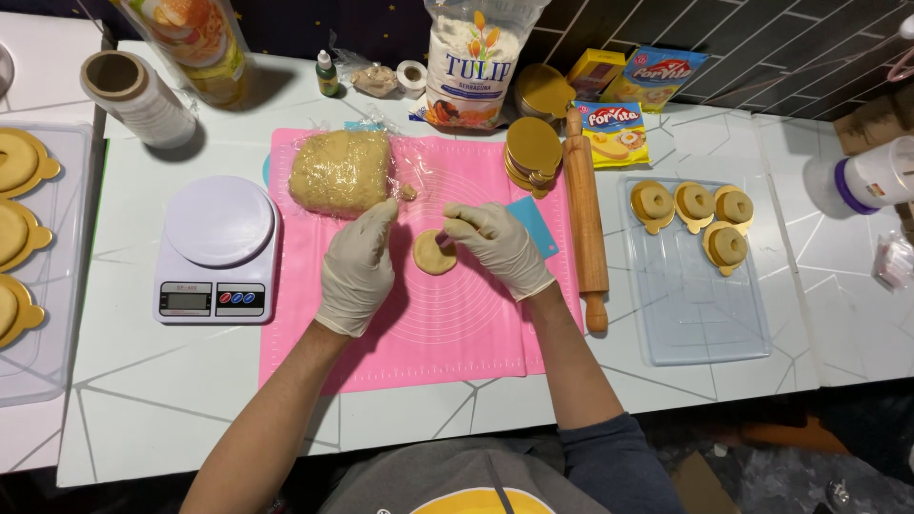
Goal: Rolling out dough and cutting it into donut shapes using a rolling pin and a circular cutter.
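- Gloved hands: left hand (357, 266) flat beside a small dough disc (434, 252); right hand (495, 243) pinches its edge.
- Shaping seems underway; pressing evenly looks needed.

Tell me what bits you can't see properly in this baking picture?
Head view:
- What the right hand pinches: hidden by its gloved fingers above the small dough disc.
- Blue scraper: mostly behind the right hand.
- Kitchen scale display: too small to read.
- Tray of gold discs at left: cut off by the edge.
- White jar: cut off at right.
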